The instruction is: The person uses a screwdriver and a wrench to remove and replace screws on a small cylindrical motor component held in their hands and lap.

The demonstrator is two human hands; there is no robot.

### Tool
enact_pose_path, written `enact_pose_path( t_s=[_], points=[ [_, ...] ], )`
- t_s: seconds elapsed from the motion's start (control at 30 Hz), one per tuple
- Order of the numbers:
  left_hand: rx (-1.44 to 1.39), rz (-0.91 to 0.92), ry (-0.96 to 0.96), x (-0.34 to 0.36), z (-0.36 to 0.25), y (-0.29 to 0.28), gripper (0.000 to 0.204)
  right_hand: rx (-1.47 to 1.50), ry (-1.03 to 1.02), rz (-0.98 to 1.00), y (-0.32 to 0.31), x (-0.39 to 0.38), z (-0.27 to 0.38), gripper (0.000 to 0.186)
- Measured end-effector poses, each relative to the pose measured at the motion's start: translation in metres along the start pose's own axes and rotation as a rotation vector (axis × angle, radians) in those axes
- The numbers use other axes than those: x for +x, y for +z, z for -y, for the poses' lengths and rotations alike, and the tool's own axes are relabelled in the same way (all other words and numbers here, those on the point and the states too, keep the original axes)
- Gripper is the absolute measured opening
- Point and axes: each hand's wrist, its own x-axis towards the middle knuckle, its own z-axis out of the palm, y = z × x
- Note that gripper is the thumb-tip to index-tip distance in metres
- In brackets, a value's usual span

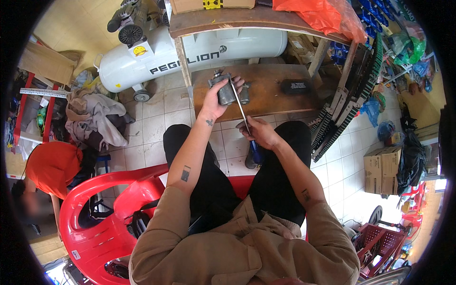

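Note:
My left hand [216, 101] is wrapped round a grey metal starter motor [226, 95], held up over the near part of a low brown wooden shelf [280, 95]. A small shaft sticks out at the motor's far end. In my right hand [262, 133] is a screwdriver [256, 153] with a blue handle pointing down toward me. Its long bright shank runs up and to the left across the motor's right side. The tip lies by the motor's far end; whether it touches there is too small to tell.
A black flat case [295, 86] lies on the low shelf. Behind stands a white air compressor tank [190, 54]. An upper wooden shelf [256, 21] overhangs the far side. At left are a red plastic chair [90, 209] and a person in orange [53, 166]; cardboard boxes [382, 171] stand right.

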Motion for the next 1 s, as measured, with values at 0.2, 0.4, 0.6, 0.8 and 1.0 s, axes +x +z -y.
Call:
enact_pose_path(
  t_s=[0.2,0.4,0.6,0.8,1.0],
  points=[
    [-0.018,-0.04,0.007,-0.001,-0.001,0.0,0.032,-0.094,-0.036,-0.117,0.008,-0.003,0.0,0.033],
    [-0.026,-0.053,0.002,0.001,0.001,-0.005,0.034,-0.17,-0.123,-0.165,0.002,-0.002,0.005,0.027],
    [0.02,-0.081,0.028,0.005,0.004,-0.013,0.034,0.059,-0.028,-0.146,0.006,-0.002,0.006,0.028],
    [0.058,-0.101,0.041,0.005,0.004,-0.013,0.03,-0.069,-0.041,-0.155,0.002,0.001,-0.002,0.031],
    [0.113,-0.117,0.083,0.005,0.006,-0.013,0.03,-0.099,-0.114,-0.22,-0.003,0.003,-0.002,0.029]
  ],
)
